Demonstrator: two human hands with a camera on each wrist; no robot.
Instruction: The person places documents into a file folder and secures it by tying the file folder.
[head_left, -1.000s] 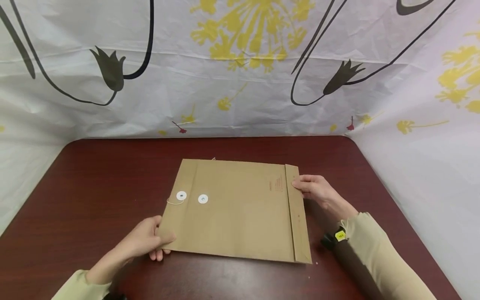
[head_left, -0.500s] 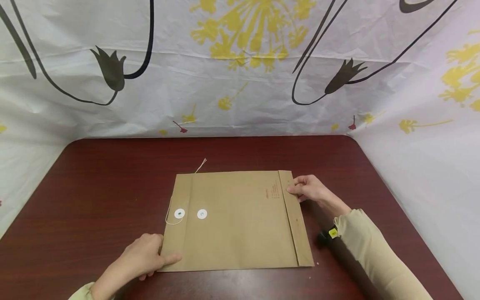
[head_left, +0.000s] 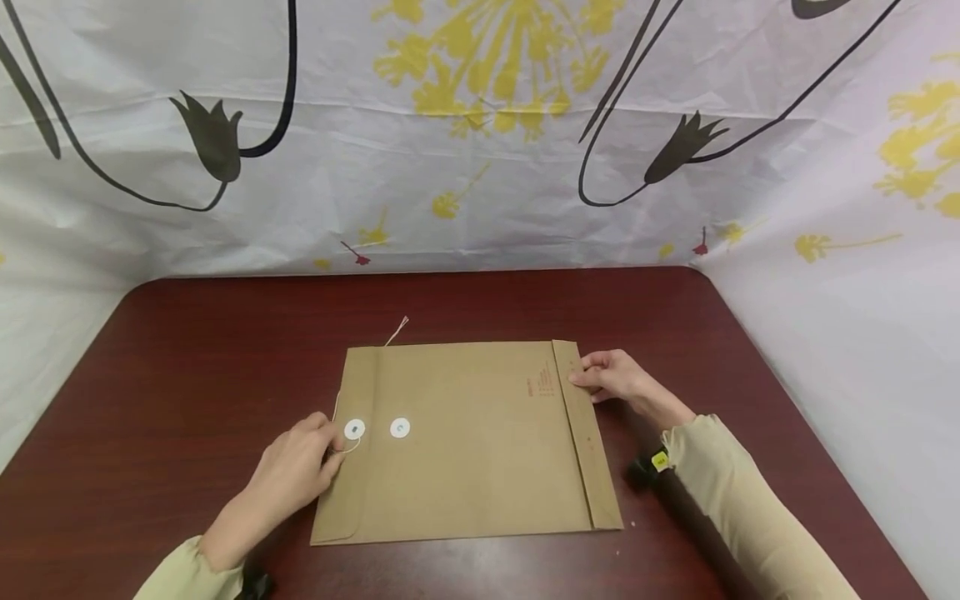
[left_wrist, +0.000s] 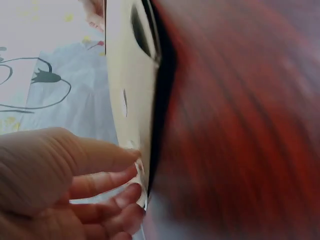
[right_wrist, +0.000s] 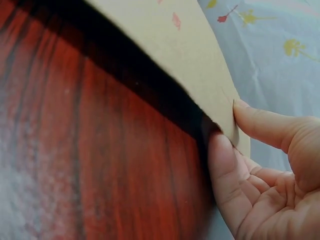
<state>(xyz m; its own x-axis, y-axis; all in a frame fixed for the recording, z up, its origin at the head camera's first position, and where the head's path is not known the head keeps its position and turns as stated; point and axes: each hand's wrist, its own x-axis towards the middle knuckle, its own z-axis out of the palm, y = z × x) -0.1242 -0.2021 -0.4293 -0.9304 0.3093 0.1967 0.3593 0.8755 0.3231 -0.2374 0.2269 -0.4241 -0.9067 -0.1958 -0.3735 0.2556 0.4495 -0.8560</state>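
A brown kraft-paper string-tie envelope (head_left: 465, 467) lies on the table, flap side up, with its flap to the left. Two white button discs sit on it, one on the flap (head_left: 355, 429) and one on the body (head_left: 401, 427). My left hand (head_left: 296, 462) is at the flap edge, its thumb and forefinger pinching the thin white string (head_left: 352, 447) by the flap button; the fingertips partly hide the string. My right hand (head_left: 618, 379) grips the envelope's right folded edge, thumb on top and fingers beneath, as the right wrist view shows.
The dark red-brown table (head_left: 202, 358) extends around the envelope. A loose string end (head_left: 397, 329) sticks out past its far edge. White patterned cloth (head_left: 480, 200) hangs behind and along the sides. Small pale specks (head_left: 632, 524) lie near the right corner.
The envelope has come down flat onto the table and nearer to me. My left hand has let go of the near left corner and moved up to the string. My right hand keeps its grip.
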